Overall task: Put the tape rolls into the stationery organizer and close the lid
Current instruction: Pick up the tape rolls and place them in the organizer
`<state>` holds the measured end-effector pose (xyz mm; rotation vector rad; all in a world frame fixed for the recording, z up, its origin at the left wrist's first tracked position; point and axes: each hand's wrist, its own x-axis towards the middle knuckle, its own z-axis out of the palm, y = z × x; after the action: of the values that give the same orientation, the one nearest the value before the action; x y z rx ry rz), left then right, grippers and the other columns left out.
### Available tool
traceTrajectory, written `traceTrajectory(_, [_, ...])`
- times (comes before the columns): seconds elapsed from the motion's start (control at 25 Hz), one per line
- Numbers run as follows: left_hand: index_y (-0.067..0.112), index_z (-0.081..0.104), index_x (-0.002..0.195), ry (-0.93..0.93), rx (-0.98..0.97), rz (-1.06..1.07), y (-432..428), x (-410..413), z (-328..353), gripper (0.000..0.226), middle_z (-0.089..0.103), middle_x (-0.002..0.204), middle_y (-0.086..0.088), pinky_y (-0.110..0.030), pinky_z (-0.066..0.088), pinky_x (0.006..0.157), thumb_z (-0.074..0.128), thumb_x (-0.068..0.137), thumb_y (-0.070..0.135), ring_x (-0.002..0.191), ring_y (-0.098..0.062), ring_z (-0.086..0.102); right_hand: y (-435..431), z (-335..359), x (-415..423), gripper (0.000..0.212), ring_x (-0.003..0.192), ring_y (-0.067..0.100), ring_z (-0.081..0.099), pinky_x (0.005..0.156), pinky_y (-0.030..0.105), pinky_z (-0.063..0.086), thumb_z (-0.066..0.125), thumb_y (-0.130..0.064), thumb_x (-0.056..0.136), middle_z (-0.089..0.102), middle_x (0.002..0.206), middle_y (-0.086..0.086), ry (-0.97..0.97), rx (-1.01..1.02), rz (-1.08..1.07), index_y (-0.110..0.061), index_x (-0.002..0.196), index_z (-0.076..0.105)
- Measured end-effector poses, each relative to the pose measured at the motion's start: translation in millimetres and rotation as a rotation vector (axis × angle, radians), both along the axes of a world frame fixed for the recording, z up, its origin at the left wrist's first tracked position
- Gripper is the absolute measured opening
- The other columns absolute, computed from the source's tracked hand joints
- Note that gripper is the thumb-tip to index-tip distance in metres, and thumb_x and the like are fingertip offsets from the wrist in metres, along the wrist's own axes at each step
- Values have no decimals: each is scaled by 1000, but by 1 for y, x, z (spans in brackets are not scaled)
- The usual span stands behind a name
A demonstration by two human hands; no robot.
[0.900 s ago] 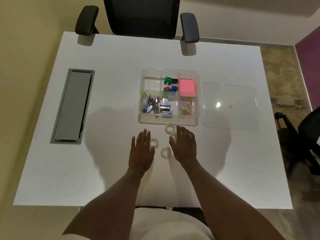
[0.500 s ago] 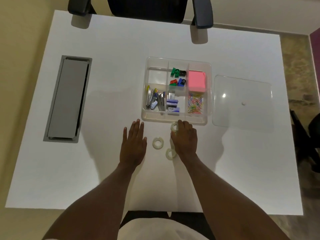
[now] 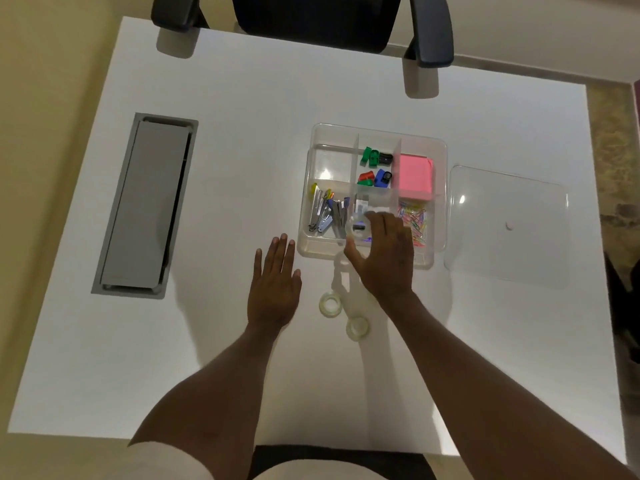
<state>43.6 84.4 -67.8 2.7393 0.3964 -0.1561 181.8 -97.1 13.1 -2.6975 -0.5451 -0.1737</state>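
A clear stationery organizer (image 3: 377, 131) with several compartments stands open in the middle of the white table. My right hand (image 3: 386, 258) holds a clear tape roll (image 3: 358, 227) between thumb and fingers above the organizer's near edge. Two more clear tape rolls lie on the table, one (image 3: 330, 305) just left of my right wrist and one (image 3: 357, 328) nearer to me. My left hand (image 3: 275, 285) rests flat on the table, fingers spread, left of the organizer's near corner. The clear lid (image 3: 509, 223) lies flat to the right of the organizer.
The organizer holds staplers, coloured sharpeners, a pink note pad (image 3: 415, 174) and coloured paper clips; its far-left compartment looks empty. A grey cable hatch (image 3: 147, 206) is set into the table at the left. A black office chair (image 3: 311, 19) stands at the far edge.
My right hand has picked up the tape roll nearest the organizer and lifted it over the organizer's near edge. My left hand has stayed flat on the table.
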Motion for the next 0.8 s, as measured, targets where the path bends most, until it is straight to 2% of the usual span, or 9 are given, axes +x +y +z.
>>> traceTrajectory(0.12, [20,17,171,-41,5,23,2,-2,-9,64,14,180,0,-50,12,137,32,111,36,168,-17,7,39,16,52,48,111,22,56,95,33,47,67,-41,90,62,122,9,36,53,12,-13,127,56])
traceTrajectory(0.24, [23,14,170,-62,9,35,1,-2,-16,64,15,180,1,-50,13,137,26,110,41,168,-16,7,78,24,97,44,117,27,54,97,37,51,69,-27,91,56,127,12,172,66,54,-8,128,56])
traceTrajectory(0.4, [22,15,171,-94,15,37,3,-4,-25,66,12,180,2,-51,14,136,29,110,41,168,-16,8,116,18,142,40,120,28,51,90,39,52,66,-15,92,55,128,12,296,-113,86,-4,129,55])
traceTrajectory(0.64, [24,11,171,-85,24,34,2,-2,-31,68,6,181,4,-48,8,138,31,109,42,168,-16,6,134,-6,162,30,118,32,55,87,38,47,55,3,92,58,124,16,377,-280,43,-1,122,56])
traceTrajectory(0.8, [24,13,171,-77,43,41,2,-3,-34,68,6,181,4,-46,4,138,30,109,45,168,-16,5,133,-12,158,32,117,31,54,86,36,46,57,5,92,57,123,17,390,-240,24,-1,123,54])
